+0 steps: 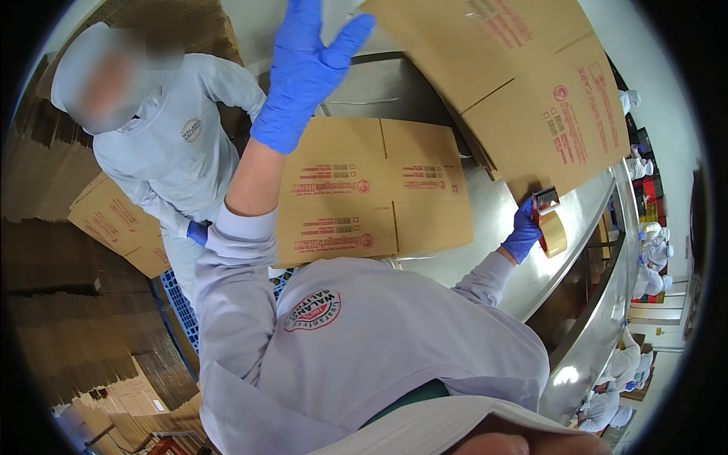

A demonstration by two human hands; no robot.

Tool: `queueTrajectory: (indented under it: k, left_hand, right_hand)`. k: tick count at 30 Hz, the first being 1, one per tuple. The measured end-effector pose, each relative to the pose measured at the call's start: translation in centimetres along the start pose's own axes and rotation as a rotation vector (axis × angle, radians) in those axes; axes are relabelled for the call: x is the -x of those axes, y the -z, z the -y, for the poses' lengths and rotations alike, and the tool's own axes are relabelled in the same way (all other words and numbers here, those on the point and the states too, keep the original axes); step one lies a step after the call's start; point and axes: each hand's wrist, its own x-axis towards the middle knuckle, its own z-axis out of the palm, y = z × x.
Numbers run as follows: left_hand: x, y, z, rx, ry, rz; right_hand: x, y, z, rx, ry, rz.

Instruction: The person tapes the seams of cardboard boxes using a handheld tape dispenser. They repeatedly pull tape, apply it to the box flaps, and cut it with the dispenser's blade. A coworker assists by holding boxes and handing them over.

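Observation:
My left hand (303, 80), in a blue glove, is raised at the top of the view. Its thumb stands apart from the fingers, whose tips run out of the frame, and no held thing shows. My right hand (522, 233), also gloved in blue, grips a tape dispenser (544, 200) with a roll of tan tape (554, 233). Just beyond that hand, a large cardboard box (523, 98) with red print slants across the upper right. A flat cardboard box (337, 193) lies in front of my body, below my left hand.
A steel table (504, 201) extends under the cardboard, with a raised metal edge (588, 334) on the right. At left stands a co-worker (178, 129) in white, near stacked cardboard (61, 311) and a blue pallet (179, 307). Several other people work at far right.

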Motion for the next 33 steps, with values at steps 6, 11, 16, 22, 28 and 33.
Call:
queueTrajectory:
  k: [6, 11, 16, 22, 28, 33]
  left_hand:
    - [9.6, 3.3, 5.1, -0.243, 0.382, 0.309]
    - [25.8, 10.6, 8.1, -0.621, 0.875, 0.517]
    - [33.0, 12.5, 2.2, -0.559, 1.299, 0.524]
    - [34.0, 11.8, 0.6, -0.393, 1.473, 0.418]
    - [33.1, 10.6, 0.8, -0.901, 0.684, 0.271]
    - [28.5, 7.4, -0.1, -0.522, 0.638, 0.121]
  right_hand:
    - [-5.5, -3.8, -1.2, -2.707, -0.820, -0.199]
    - [-8.3, -5.5, 0.0, -2.237, -0.798, -0.163]
    - [-3.4, -4.0, 11.9, -1.816, -0.558, -0.124]
    - [4.7, -4.3, 22.7, -1.987, -0.873, 0.493]
    - [12.7, -6.9, 23.8, -1.257, -0.021, 0.668]
    - [11.7, -2.8, 27.6, -2.111, -1.487, 1.242]
